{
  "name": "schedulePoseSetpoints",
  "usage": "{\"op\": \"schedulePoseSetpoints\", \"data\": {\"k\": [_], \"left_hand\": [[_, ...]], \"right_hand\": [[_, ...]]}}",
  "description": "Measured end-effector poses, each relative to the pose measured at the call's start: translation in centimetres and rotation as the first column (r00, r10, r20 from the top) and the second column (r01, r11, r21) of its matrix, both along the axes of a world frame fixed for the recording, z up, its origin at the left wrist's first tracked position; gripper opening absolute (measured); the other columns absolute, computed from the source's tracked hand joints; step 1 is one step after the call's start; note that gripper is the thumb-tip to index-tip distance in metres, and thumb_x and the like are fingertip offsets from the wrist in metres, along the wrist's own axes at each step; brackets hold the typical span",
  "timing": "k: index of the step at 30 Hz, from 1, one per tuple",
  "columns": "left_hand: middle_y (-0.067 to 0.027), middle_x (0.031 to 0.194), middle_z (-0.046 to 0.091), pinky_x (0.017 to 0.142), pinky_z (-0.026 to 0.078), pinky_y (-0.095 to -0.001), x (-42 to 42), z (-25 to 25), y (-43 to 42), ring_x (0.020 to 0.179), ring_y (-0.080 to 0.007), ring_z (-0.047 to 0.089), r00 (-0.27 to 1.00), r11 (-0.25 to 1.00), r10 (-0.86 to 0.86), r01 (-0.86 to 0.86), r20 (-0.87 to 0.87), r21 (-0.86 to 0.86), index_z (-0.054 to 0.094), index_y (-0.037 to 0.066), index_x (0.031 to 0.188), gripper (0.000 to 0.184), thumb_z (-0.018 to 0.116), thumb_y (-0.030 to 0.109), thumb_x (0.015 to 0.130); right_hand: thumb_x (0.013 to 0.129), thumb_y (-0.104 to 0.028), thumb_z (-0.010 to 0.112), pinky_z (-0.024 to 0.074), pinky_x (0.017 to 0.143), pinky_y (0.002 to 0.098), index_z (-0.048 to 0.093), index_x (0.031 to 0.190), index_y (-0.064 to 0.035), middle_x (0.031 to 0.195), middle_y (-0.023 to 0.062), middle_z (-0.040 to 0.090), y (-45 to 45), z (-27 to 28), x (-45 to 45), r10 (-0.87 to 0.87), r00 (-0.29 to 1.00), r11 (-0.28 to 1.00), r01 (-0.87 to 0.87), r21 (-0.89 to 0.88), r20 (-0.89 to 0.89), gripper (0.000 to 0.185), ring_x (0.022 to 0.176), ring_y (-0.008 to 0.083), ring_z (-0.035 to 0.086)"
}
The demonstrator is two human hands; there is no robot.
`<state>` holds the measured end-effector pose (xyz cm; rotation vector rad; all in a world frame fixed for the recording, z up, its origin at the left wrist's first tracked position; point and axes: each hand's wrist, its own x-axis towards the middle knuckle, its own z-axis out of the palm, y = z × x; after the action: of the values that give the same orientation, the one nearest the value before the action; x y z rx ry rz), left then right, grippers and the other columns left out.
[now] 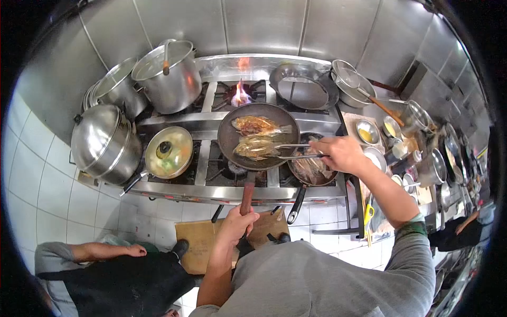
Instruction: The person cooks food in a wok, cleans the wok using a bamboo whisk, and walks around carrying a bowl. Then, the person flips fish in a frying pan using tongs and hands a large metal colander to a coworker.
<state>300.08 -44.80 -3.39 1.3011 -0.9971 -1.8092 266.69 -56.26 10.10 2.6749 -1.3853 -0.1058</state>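
My left hand (pixel 237 224) is wrapped round the wooden handle of a dark frying pan (pixel 232 154) over the front middle burner. Two browned fish lie in it, an upper fish (pixel 259 126) and a lower fish (pixel 254 148). With my right hand (pixel 338 153) I hold metal tongs (pixel 301 157), their tips at the tail end of the lower fish. Whether the tips pinch it I cannot tell. Beneath my right hand, a second pan (pixel 311 171) with food in it sits on the right burner, partly hidden.
A flame (pixel 240 96) burns behind the pan. Large pots (pixel 168 79) and a lidded pan (pixel 169 152) stand left; an empty wok (pixel 303 87) is back right. Bowls (pixel 368 131) and yellow-handled scissors (pixel 368 212) lie right. A person in an apron (pixel 124 280) is at lower left, another (pixel 467 224) far right.
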Motion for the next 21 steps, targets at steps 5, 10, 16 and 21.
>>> {"op": "schedulePoseSetpoints", "data": {"k": [5,10,16,21], "left_hand": [[0.0021,0.063,0.050,0.042,0.037,-0.0259,1.2,-1.4,-2.1,0.048,-0.0076,0.047,0.998,0.999,0.034,-0.034,-0.049,0.002,0.052,0.007,0.092,0.018,0.067,0.013,0.086],[0.0022,0.060,0.048,0.042,0.036,-0.0267,2.7,-4.6,-8.8,0.047,-0.0083,0.046,0.995,0.996,0.093,-0.094,-0.025,-0.013,0.052,0.008,0.091,0.017,0.067,0.012,0.085],[0.0009,0.058,0.050,0.045,0.037,-0.0286,3.3,-8.5,-22.4,0.047,-0.0105,0.047,0.991,0.984,0.130,-0.128,0.006,-0.125,0.054,0.009,0.076,0.015,0.066,0.012,0.084],[0.0009,0.058,0.051,0.041,0.036,-0.0285,2.9,-12.8,-32.7,0.045,-0.0108,0.047,0.988,0.982,0.148,-0.152,-0.042,-0.112,0.055,0.009,0.075,0.015,0.068,0.013,0.083]], "right_hand": [[0.079,-0.019,0.071,0.0552,0.071,0.0419,0.059,0.132,-0.0135,0.107,0.0081,0.068,0.2,-1.2,0.4,-0.068,0.960,0.997,0.076,-0.019,0.271,0.055,0.087,0.0298,0.068],[0.075,-0.015,0.078,0.0531,0.067,0.0360,0.058,0.135,-0.0101,0.104,0.0105,0.071,5.3,-2.0,-1.2,-0.374,0.685,0.921,0.353,0.164,0.625,0.064,0.075,0.0267,0.066],[0.077,-0.002,0.073,0.0484,0.066,0.0233,0.055,0.137,-0.0015,0.101,0.0064,0.070,15.3,-6.3,-3.6,-0.641,0.256,0.698,0.585,0.412,0.723,0.063,0.075,0.0077,0.059],[0.081,-0.014,0.068,0.0459,0.060,0.0226,0.049,0.140,0.0029,0.096,0.0054,0.065,24.9,-10.3,-2.8,-0.608,-0.224,0.509,0.626,0.591,0.761,0.064,0.069,0.0092,0.056]]}}
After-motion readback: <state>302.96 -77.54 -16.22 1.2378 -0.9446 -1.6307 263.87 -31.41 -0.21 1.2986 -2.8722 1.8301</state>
